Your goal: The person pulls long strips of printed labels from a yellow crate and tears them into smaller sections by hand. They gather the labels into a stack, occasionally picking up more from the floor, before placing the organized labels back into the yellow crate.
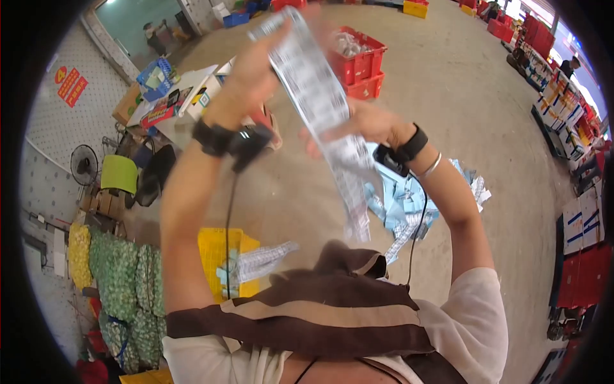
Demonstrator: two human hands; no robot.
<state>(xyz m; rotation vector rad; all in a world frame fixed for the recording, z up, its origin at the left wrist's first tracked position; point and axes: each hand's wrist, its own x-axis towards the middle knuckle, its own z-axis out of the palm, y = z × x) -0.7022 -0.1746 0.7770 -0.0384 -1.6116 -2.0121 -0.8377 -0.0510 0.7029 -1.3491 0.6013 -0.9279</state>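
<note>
The left hand [252,73] is raised high, its fingers pinched together on the top end of a long silvery strip of packets [311,83]. Motion blur hides exactly how the fingertips sit. The right hand [361,125] is lower and just beside it, and closes around the same strip near its middle, with the fingers curled in front and the thumb behind. The strip runs on a slant between the two hands, and its free tail hangs down below the right hand, in the air over the person's chest. Each wrist carries a black wristband [216,137] with a small device and a thin cable trailing down. Beneath the left forearm a yellow crate [214,246] stands on the concrete floor [460,83] with more pale strips spilling over its edge. Under the right forearm a loose pile of blue-and-white strips [400,201] lies on the floor. Farther off, toward the far middle of the floor, are stacked red crates [364,64]. A green chair [119,173] and a fan [83,163] stand by the left wall.
</note>
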